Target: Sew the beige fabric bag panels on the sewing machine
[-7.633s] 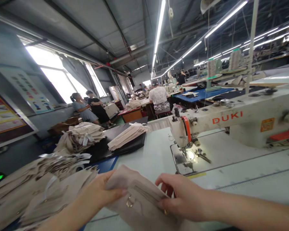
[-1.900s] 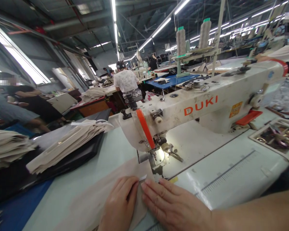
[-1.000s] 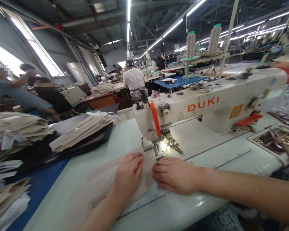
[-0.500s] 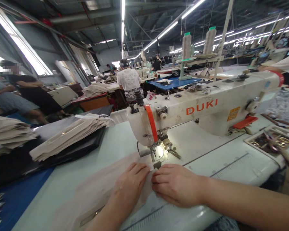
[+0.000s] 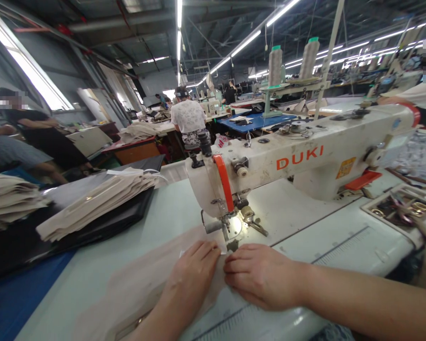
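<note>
A pale beige piece of fabric lies across the table and reaches the needle area of a white sewing machine marked DUKI. My left hand is closed on the fabric, its fingertips just in front of the presser foot. Close beside it, my right hand pinches the fabric's right edge. A small gap separates the two hands. Under my left forearm a zipper-like strip with a metal part shows partly. The machine's lamp lights the needle plate.
Stacked beige fabric pieces lie on black material at the left. A tray of scissors and tools stands at the right. Ruler markings run along the table. Two thread cones stand behind the machine. Other people sit or stand farther back.
The view has shifted very slightly. Both hands stay nearly where they were on the fabric, in front of the presser foot.
</note>
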### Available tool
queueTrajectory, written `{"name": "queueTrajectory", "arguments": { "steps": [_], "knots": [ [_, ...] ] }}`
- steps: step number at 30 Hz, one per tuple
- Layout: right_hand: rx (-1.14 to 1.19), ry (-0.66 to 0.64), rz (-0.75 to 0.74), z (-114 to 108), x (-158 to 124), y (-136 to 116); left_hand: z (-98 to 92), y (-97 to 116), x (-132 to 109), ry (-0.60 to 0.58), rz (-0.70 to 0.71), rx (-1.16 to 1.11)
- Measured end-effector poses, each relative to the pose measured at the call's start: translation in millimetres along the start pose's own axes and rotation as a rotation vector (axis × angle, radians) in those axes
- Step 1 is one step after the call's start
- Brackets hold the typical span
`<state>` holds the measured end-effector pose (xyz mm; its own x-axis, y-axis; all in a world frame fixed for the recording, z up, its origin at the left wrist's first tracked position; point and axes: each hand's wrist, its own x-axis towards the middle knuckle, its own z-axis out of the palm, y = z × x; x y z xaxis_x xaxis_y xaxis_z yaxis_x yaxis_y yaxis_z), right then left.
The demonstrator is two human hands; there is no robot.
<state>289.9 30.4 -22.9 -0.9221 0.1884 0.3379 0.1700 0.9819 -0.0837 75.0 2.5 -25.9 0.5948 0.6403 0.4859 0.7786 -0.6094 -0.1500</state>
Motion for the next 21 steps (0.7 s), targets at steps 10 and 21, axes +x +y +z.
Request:
{"name": "queueTrajectory", "arguments": {
  "steps": [10,21],
  "knots": [
    [0.020,0.020,-0.004,0.9,-0.6,2.1,5.6,-3.8,-4.5,0.018,0.023,0.033],
    [0.065,0.105,0.138,-3.6,4.6,13.5,0.9,2.0,0.5,-0.031,-0.041,0.004]
  ]
}}
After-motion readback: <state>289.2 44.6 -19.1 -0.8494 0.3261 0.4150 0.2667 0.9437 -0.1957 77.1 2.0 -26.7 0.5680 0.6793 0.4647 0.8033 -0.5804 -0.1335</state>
